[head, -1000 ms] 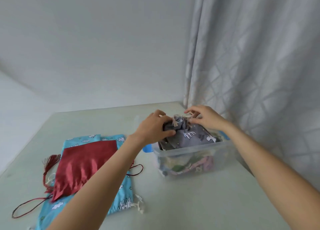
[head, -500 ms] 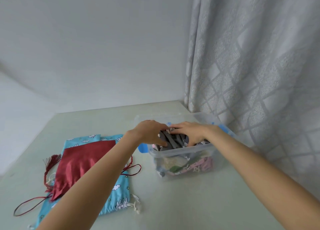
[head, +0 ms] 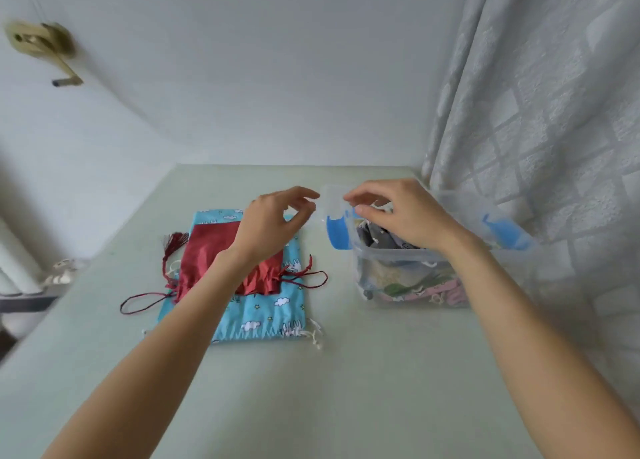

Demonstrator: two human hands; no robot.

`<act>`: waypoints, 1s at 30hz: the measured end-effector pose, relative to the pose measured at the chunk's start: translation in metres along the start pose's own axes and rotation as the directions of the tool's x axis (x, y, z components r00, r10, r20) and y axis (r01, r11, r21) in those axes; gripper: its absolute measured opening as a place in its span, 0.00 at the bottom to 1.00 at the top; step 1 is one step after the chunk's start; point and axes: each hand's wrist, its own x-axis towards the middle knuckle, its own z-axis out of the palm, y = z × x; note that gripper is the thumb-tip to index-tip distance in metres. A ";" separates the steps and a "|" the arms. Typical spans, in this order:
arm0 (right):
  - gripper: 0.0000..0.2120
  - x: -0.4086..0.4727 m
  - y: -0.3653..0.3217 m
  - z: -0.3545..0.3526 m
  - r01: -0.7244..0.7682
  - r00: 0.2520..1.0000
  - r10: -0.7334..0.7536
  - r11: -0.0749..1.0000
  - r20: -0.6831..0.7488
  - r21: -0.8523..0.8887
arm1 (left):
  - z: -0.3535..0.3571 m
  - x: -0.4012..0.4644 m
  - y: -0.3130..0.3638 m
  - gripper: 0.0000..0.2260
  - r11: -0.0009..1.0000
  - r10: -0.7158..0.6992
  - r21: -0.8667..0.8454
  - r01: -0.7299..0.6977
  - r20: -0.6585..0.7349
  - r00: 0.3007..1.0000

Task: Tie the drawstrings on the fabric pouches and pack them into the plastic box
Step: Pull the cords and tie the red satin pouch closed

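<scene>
A clear plastic box (head: 412, 268) with blue latches stands at the right of the table, with several pouches inside. A grey pouch (head: 379, 239) lies on top of them. My right hand (head: 398, 213) hovers over the box's left end, fingers loosely curled and holding nothing. My left hand (head: 273, 221) is lifted over the table left of the box, fingers relaxed and empty. Below it a red satin pouch (head: 211, 254) with dark red cords lies on a blue cloud-print pouch (head: 263, 309).
The pale green table (head: 346, 389) meets a white wall at the back and a grey curtain (head: 540, 112) at the right, close behind the box. White cord ends (head: 315, 337) stick out from the blue pouch. A brass door handle (head: 45, 50) is at upper left.
Both hands pushed the grey pouch down into the box, then let go and lifted off it. My left hand has moved left, away from the box. The camera has tilted.
</scene>
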 end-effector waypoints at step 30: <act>0.05 -0.001 -0.007 0.192 -0.346 0.934 0.358 0.900 0.004 0.263 | -0.074 -0.138 -0.139 0.04 0.804 -0.581 -0.192 0.563 -0.051 0.812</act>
